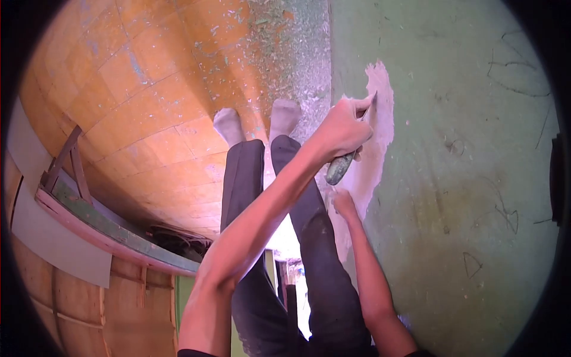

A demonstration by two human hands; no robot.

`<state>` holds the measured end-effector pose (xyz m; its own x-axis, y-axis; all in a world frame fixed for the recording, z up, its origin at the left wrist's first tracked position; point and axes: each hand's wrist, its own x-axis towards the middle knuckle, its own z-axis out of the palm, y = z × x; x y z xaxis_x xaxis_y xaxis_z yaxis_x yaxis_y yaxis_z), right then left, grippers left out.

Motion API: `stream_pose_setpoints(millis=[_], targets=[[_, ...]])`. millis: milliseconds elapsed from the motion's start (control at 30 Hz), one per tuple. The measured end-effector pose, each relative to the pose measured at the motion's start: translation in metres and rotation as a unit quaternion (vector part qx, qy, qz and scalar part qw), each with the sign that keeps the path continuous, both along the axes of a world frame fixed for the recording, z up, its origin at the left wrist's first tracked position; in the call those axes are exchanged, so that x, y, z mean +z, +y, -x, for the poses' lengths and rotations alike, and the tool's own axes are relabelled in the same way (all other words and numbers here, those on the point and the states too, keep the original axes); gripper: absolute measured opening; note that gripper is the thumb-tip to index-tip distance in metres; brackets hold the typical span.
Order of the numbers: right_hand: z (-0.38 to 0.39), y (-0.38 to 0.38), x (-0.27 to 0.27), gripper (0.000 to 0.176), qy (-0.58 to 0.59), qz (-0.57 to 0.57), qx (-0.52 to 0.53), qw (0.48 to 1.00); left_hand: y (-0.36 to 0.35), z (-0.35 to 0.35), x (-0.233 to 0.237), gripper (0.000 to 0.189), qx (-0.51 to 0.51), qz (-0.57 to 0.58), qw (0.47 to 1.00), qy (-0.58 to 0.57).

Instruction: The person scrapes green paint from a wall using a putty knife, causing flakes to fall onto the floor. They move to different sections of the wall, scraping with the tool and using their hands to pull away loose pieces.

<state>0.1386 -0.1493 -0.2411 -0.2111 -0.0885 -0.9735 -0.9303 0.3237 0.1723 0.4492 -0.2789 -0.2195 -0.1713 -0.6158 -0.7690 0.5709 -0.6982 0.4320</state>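
Observation:
My left hand (348, 128) is closed around a scraper (340, 169) with a worn grey-green handle. Its handle sticks out below the fist, and its narrow dark tip reaches up against the wall. Behind this hand, a pale bare patch (382, 113) with ragged edges runs down the green painted wall (452, 196). Lower down, my right hand (343, 203) is at the pale strip of wall, just below the handle's end and apart from it. The right fingers look curled, and whatever they hold is hidden.
Paint flakes (297, 65) are scattered thickly on the orange tiled floor (143, 119) along the wall's foot. My feet in socks (285, 116) stand near them. At left is a long wooden bench-like piece (119, 238) with a raised frame. Pencil-like scribbles mark the wall.

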Motion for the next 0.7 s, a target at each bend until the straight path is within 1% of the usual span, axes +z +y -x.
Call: stream_pose_setpoints(millis=[33, 67, 133, 167, 267, 300, 333, 400, 433, 500, 533, 567, 600, 667, 700], targets=[[0.002, 0.003, 0.007, 0.053, 0.005, -0.005, 0.002, 1.0, 0.001, 0.002, -0.003, 0.066, 0.011, -0.002, 1.0, -0.016], [0.004, 0.005, 0.015, 0.052, 0.01, -0.01, 0.004, 1.0, -0.001, 0.007, -0.012, 0.066, 0.016, -0.028, 0.999, -0.011], [-0.004, -0.001, 0.014, 0.05, 0.027, -0.028, 0.009, 0.999, -0.012, 0.01, -0.032, 0.066, 0.03, -0.067, 0.997, -0.021], [-0.002, -0.002, 0.015, 0.048, 0.032, -0.015, 0.008, 0.999, -0.015, 0.007, -0.031, 0.065, 0.038, -0.062, 0.997, -0.014], [0.013, 0.006, 0.004, 0.038, -0.015, 0.049, 0.013, 0.999, 0.004, 0.016, 0.009, 0.065, 0.031, -0.016, 0.999, -0.014], [-0.007, -0.002, 0.015, 0.048, -0.016, 0.025, -0.025, 0.999, 0.009, 0.016, 0.025, 0.065, 0.036, -0.03, 0.999, 0.016], [-0.012, -0.002, 0.019, 0.048, -0.005, 0.008, -0.011, 1.0, 0.011, 0.022, 0.02, 0.066, 0.037, -0.043, 0.998, 0.007], [-0.018, -0.008, 0.017, 0.048, 0.008, -0.021, 0.028, 0.999, 0.007, 0.029, -0.009, 0.068, 0.051, -0.063, 0.997, -0.019], [-0.013, -0.007, 0.016, 0.05, 0.016, -0.013, 0.017, 1.0, 0.006, 0.026, -0.029, 0.072, 0.052, -0.051, 0.997, 0.009], [-0.005, -0.008, 0.014, 0.051, 0.02, -0.003, -0.002, 1.0, 0.006, 0.018, -0.02, 0.073, 0.028, -0.04, 0.998, 0.03], [-0.001, -0.005, 0.012, 0.052, 0.021, -0.002, -0.015, 1.0, 0.009, 0.014, -0.011, 0.073, 0.011, -0.038, 0.998, 0.039], [-0.002, -0.004, 0.01, 0.052, 0.02, 0.003, -0.005, 1.0, 0.016, 0.012, 0.005, 0.076, -0.008, -0.017, 0.999, 0.049], [-0.001, -0.002, 0.007, 0.052, 0.021, 0.007, 0.005, 1.0, 0.02, 0.013, 0.016, 0.077, 0.018, -0.033, 0.996, 0.084], [0.002, 0.007, 0.016, 0.044, 0.01, 0.015, 0.01, 1.0, 0.023, 0.013, 0.0, 0.074, -0.004, -0.021, 0.998, 0.059], [0.004, 0.007, 0.015, 0.036, -0.007, 0.03, 0.005, 1.0, 0.02, 0.012, -0.013, 0.072, -0.007, -0.021, 0.998, 0.06]])
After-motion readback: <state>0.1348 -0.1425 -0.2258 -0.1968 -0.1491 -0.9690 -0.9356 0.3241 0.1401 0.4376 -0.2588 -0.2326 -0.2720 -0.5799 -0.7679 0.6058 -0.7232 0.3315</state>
